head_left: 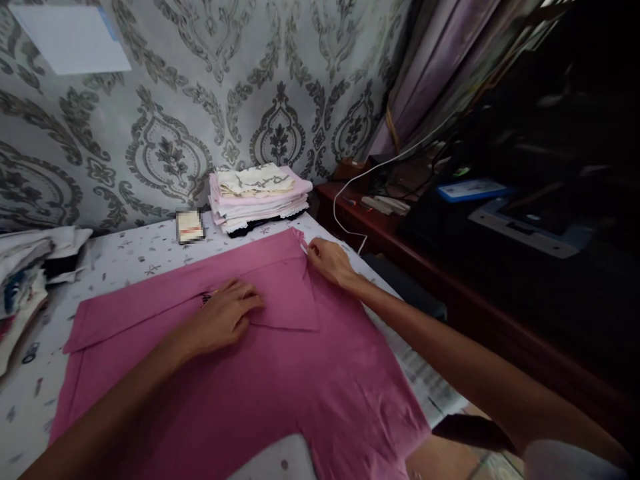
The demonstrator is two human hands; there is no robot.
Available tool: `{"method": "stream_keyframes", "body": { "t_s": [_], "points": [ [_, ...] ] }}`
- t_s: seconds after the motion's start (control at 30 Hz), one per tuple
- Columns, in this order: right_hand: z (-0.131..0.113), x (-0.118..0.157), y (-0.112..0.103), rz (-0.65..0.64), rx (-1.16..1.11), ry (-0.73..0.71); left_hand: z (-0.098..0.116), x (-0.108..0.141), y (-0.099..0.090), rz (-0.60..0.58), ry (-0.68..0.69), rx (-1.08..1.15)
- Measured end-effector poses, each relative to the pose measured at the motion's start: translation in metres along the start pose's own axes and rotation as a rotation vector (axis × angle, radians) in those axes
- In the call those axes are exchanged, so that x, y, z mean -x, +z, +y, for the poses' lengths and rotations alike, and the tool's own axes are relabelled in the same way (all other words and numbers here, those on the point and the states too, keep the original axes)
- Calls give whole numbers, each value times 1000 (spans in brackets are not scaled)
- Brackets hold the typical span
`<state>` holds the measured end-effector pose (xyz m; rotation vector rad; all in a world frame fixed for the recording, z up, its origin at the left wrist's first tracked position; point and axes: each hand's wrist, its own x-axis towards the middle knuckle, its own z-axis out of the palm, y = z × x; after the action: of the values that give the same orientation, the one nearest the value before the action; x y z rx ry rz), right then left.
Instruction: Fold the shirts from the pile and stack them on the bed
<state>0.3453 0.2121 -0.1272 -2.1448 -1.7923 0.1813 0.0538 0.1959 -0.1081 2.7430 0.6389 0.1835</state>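
Observation:
A pink shirt (240, 393) lies spread across the white patterned cover, its far side folded over into a long band. One sleeve points toward the lower right. My left hand (223, 317) rests on the folded band with its fingers loosely curved and apart, partly covering some dark lettering. At the far right corner of the fold, my right hand (327, 260) pinches the shirt's edge, where the cloth is bunched and a bit of white shows. Its fingertips are partly hidden.
Folded clothes (260, 193) are stacked by the wall, beside a small blurred box (190, 227). Another pile of clothes (25, 280) lies at the left. A dark red desk (370, 223) with a white cable (345, 193) across it stands to the right.

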Motion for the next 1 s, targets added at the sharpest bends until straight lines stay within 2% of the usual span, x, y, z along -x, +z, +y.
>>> {"method": "stream_keyframes", "body": {
  "t_s": [0.13,0.33,0.43,0.53,0.63,0.77,0.9,1.0],
  "points": [
    [-6,27,-4,-94,6,15,12,8,0,-7,11,-27],
    [-15,35,-3,-50,60,-52,17,19,1,-6,-10,-56],
    [-28,37,5,39,77,-209,18,22,3,41,-32,-15],
    [-52,33,24,39,42,-474,12,19,8,187,-114,-37],
    [-82,21,48,-23,42,-628,-2,14,10,293,-261,-122],
    [-108,7,73,-65,89,-628,-37,28,5,243,-530,-137],
    [-109,2,83,-120,137,-615,-77,76,0,126,-828,-156],
    [-105,1,85,-133,158,-613,-102,119,-5,99,-979,-204]
  ]
}}
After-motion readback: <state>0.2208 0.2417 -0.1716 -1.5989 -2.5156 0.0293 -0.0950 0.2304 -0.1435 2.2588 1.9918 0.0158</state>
